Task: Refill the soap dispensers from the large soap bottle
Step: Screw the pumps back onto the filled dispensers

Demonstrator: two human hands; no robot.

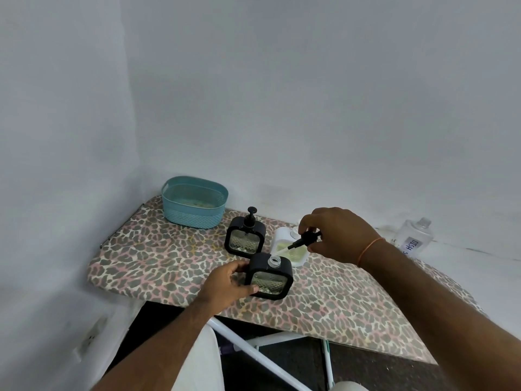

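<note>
My left hand (229, 283) grips the left side of a black square soap dispenser (269, 276) whose clear threaded neck is uncovered. My right hand (335, 234) pinches that dispenser's black pump head (306, 239), held tilted above it, its pale tube pointing down towards the neck. A second black dispenser (245, 235) with its pump fitted stands just behind. A white dispenser (291, 249) holding greenish liquid stands to the right of it, partly hidden by my right hand. The large clear soap bottle (415, 235) with a handwritten label stands at the far right by the wall.
Everything rests on a leopard-print ironing board (158, 255) pushed into a white wall corner. A teal woven basket (194, 201) sits at the board's back left. White frame legs (253, 351) show below the near edge.
</note>
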